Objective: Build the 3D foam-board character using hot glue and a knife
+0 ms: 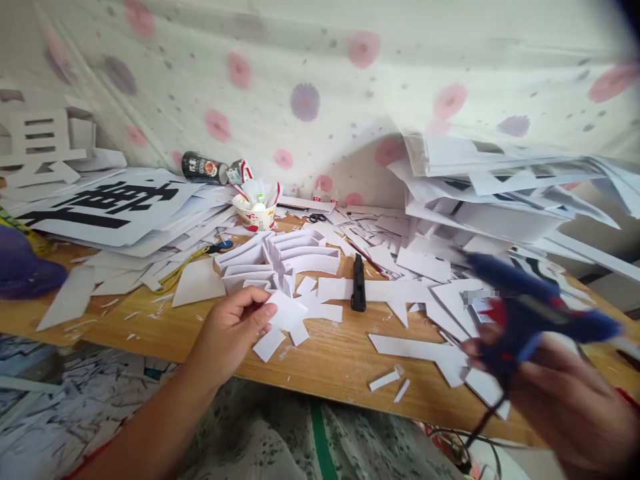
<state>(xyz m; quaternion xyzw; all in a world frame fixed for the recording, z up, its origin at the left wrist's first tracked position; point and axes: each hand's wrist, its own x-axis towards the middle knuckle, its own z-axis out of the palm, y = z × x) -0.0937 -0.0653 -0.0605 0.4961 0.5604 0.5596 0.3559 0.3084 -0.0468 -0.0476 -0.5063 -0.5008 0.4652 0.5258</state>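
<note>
Between the thumb and fingers of my left hand is a small white piece of card, held just above the wooden table. Right behind it stands a white three-dimensional shape made of upright card strips. My right hand, blurred by motion, grips a blue glue gun with a red trigger; its nozzle points left and its cord hangs down. A black utility knife lies on flat white strips between my two hands.
Stacked white sheets rise at the back right. Printed character sheets lie at left, near a purple object. A paper bowl, black can and scissors are at the back. Offcuts litter the table.
</note>
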